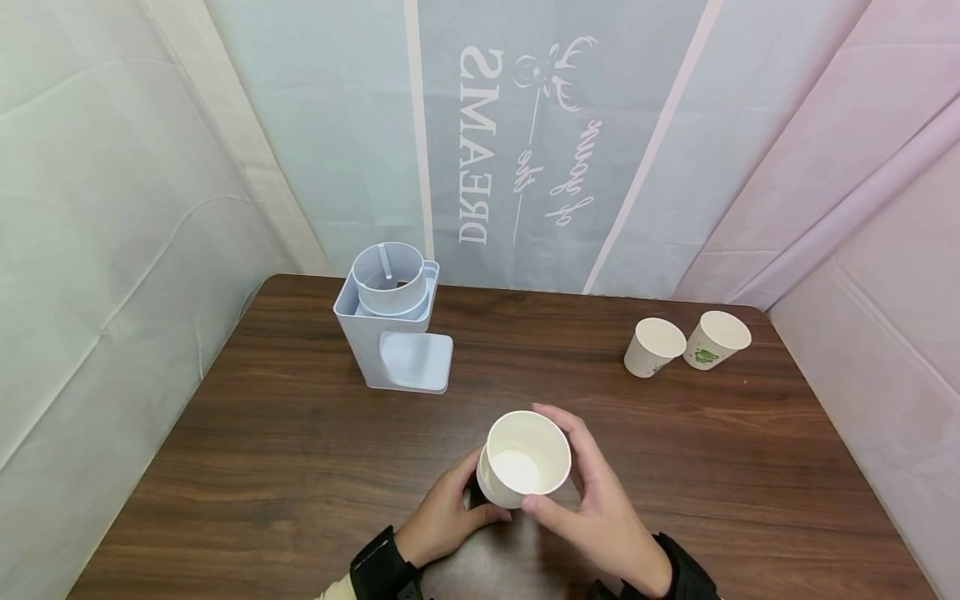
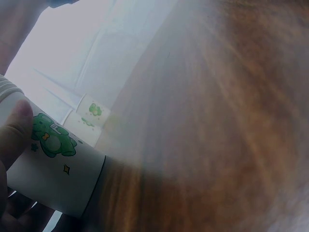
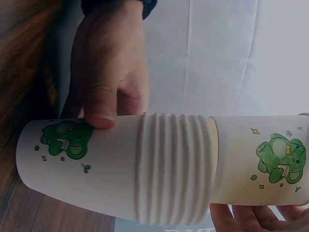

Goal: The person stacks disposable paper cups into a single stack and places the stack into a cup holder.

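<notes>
My left hand (image 1: 444, 518) grips a stack of paper cups (image 3: 116, 166) by its lower part. Several rolled rims lie close together at the stack's mouth, and green bear prints show on the white sides. In my right hand (image 1: 596, 512) is a single paper cup (image 1: 528, 454), thumb and fingers round its upper part. Its base end sits at the mouth of the stack in the right wrist view, while most of its wall stands out beyond the rims. From the head view this cup hides most of the stack. The left thumb (image 2: 17, 128) presses beside a bear print.
A pale blue plastic holder (image 1: 360, 350) with a round ring on top and a flat tray stands at the back left of the wooden table (image 1: 300, 467). Two upright paper cups, one nearer (image 1: 651, 354) and one farther right (image 1: 716, 346), stand at the back right. Curtains (image 1: 360, 125) surround the table.
</notes>
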A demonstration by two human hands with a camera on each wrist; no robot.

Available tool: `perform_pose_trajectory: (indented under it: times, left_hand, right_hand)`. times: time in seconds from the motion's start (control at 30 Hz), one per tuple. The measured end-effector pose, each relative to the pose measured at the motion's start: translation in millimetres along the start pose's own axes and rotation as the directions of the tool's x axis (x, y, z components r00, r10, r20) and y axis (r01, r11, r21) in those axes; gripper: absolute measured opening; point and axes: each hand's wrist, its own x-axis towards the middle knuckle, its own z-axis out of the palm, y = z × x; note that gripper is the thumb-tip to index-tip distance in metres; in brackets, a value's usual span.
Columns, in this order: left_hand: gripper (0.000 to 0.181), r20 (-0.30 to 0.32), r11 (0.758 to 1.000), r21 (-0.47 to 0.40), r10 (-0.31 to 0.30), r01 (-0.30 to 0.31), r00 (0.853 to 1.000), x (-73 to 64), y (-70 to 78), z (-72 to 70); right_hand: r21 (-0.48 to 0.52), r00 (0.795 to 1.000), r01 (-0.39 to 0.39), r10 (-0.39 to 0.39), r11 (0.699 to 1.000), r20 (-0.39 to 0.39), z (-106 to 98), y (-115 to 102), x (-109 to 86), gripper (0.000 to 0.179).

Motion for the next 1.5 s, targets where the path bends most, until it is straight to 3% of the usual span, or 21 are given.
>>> perform_pose_trajectory:
  times: [0.8, 1.5]
  left_hand:
    - [0.083, -0.009, 1.0, 0.023, 0.016, -0.016, 1.0, -0.1, -1.0, 0.5]
    - [0.084, -0.005, 1.0, 0.021, 0.002, -0.002, 1.0, 0.1, 0.2, 0.5]
  right_hand:
    - [-0.049, 0.997, -0.076, 0.074, 0.996, -0.039, 3.2, 12.9, -1.9, 0.082]
    - [-0.105, 0.994, -0.094, 0.088, 0.99, -0.058, 5.4, 25.5, -5.6, 0.076]
